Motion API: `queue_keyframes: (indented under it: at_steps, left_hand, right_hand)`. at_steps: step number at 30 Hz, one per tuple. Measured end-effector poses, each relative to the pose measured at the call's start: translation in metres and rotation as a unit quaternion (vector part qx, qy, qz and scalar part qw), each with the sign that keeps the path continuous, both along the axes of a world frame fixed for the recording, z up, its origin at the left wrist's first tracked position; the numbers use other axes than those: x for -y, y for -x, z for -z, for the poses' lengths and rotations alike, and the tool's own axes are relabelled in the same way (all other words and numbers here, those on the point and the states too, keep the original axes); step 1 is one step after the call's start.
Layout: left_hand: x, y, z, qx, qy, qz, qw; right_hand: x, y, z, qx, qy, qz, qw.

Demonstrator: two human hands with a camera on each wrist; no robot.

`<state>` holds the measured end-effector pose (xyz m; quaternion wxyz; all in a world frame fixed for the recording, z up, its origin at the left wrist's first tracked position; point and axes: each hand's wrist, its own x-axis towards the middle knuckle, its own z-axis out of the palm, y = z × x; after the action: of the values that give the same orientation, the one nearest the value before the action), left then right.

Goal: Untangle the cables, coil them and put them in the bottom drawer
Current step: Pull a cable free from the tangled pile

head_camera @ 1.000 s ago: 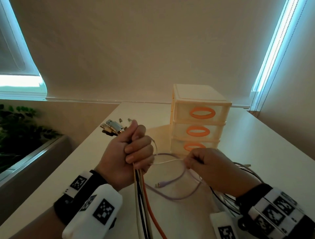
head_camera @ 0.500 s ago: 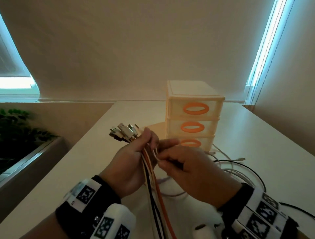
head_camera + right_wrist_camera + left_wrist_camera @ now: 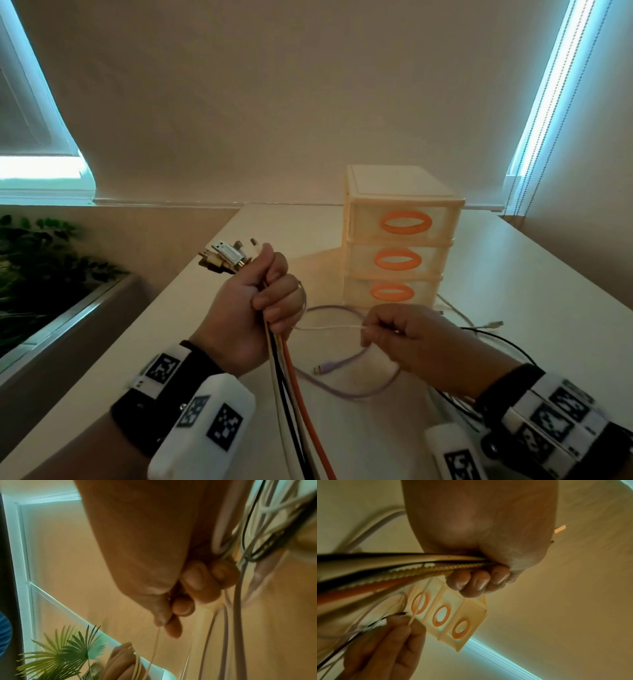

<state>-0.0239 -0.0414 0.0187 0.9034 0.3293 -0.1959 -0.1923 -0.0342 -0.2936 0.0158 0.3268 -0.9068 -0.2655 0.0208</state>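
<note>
My left hand [image 3: 263,305] grips a bundle of cables [image 3: 291,394] upright, white, black and orange strands hanging below the fist and metal plugs [image 3: 224,258] sticking out above it. My right hand [image 3: 394,334] pinches a thin white cable [image 3: 329,328] drawn taut between the two hands. A purple cable [image 3: 346,370] lies looped on the table under them. The cream drawer unit [image 3: 399,236] with three orange handles stands just behind; its bottom drawer [image 3: 392,292] is closed. In the left wrist view the fist [image 3: 479,582] grips the bundle [image 3: 402,572]; in the right wrist view thumb and fingers [image 3: 171,616] pinch the thin cable.
More loose white and black cables [image 3: 479,332] lie on the white table [image 3: 513,291] to the right of the drawer unit and under my right wrist. A green plant [image 3: 37,267] stands below the table's left edge. Window blinds flank the wall.
My right hand has drawn away from the left hand to the right, pulling the thin white cable taut. The left hand keeps its grip on the bundle.
</note>
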Motion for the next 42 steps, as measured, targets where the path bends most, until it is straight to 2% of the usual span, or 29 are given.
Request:
queue_keyframes:
  at_steps: [2, 5, 7, 10, 12, 14, 17, 19, 21, 24, 26, 29, 31, 34, 36, 37, 39, 42]
  left_hand:
    - [-0.003, -0.001, 0.0, 0.001, 0.0, 0.002, 1.0]
    - [0.002, 0.001, 0.0, 0.01, -0.018, -0.009, 1.0]
    - [0.007, 0.003, -0.002, 0.008, -0.047, -0.051, 0.998]
    - [0.007, 0.004, -0.003, 0.003, -0.074, -0.11, 0.991]
    - [0.004, 0.003, -0.003, 0.006, -0.052, -0.074, 0.996]
    - [0.002, 0.004, -0.004, 0.009, -0.022, -0.005, 1.0]
    - [0.004, 0.006, -0.003, 0.021, -0.028, 0.081, 0.996]
    - [0.009, 0.01, -0.001, 0.032, -0.077, 0.123, 0.989]
    - [0.015, 0.015, 0.002, 0.053, -0.135, 0.147, 0.978]
    - [0.027, 0.022, 0.008, 0.065, -0.183, 0.168, 0.966]
    - [0.033, 0.021, 0.011, 0.036, -0.16, 0.172, 0.971]
    - [0.035, 0.013, 0.015, 0.007, -0.09, 0.079, 0.993]
    - [0.032, 0.01, 0.01, -0.004, -0.041, 0.017, 0.999]
    - [0.026, 0.01, -0.002, -0.052, 0.014, -0.058, 0.997]
    - [0.019, 0.008, -0.003, -0.07, 0.034, -0.114, 0.99]
    - [0.015, 0.006, -0.003, -0.07, 0.04, -0.119, 0.99]
    - [0.008, 0.002, 0.0, -0.053, 0.05, -0.07, 0.995]
    - [0.005, 0.001, 0.002, -0.021, 0.032, -0.009, 0.999]
  right_hand:
    - [0.008, -0.004, -0.006, -0.017, -0.008, -0.006, 1.0]
    - [0.019, -0.012, -0.006, 0.013, -0.006, 0.05, 0.999]
    - [0.02, -0.013, -0.002, 0.035, -0.001, 0.072, 0.997]
    - [0.017, -0.01, -0.004, 0.039, -0.039, 0.048, 0.997]
    - [0.018, -0.009, -0.009, 0.005, -0.075, 0.027, 0.997]
    - [0.022, -0.011, -0.01, -0.008, -0.047, 0.036, 0.998]
    - [0.029, -0.015, -0.008, 0.035, 0.041, 0.132, 0.99]
    - [0.03, -0.015, -0.01, 0.075, 0.041, 0.199, 0.976]
    - [0.025, -0.014, -0.013, 0.134, 0.002, 0.236, 0.962]
    - [0.003, -0.008, -0.02, 0.2, -0.162, 0.221, 0.941]
    - [-0.014, 0.001, -0.022, 0.215, -0.246, 0.177, 0.928]
    - [-0.029, 0.013, -0.02, 0.192, -0.286, 0.073, 0.936]
    - [-0.034, 0.019, -0.017, 0.146, -0.249, -0.021, 0.957]
    - [-0.038, 0.024, -0.011, 0.05, -0.08, -0.109, 0.99]
    - [-0.031, 0.021, -0.01, 0.031, -0.015, -0.084, 0.996]
    - [-0.025, 0.017, -0.01, 0.047, 0.01, -0.051, 0.998]
    - [-0.009, 0.007, -0.011, 0.106, 0.044, 0.027, 0.993]
    - [0.009, -0.004, -0.007, 0.138, 0.008, 0.097, 0.986]
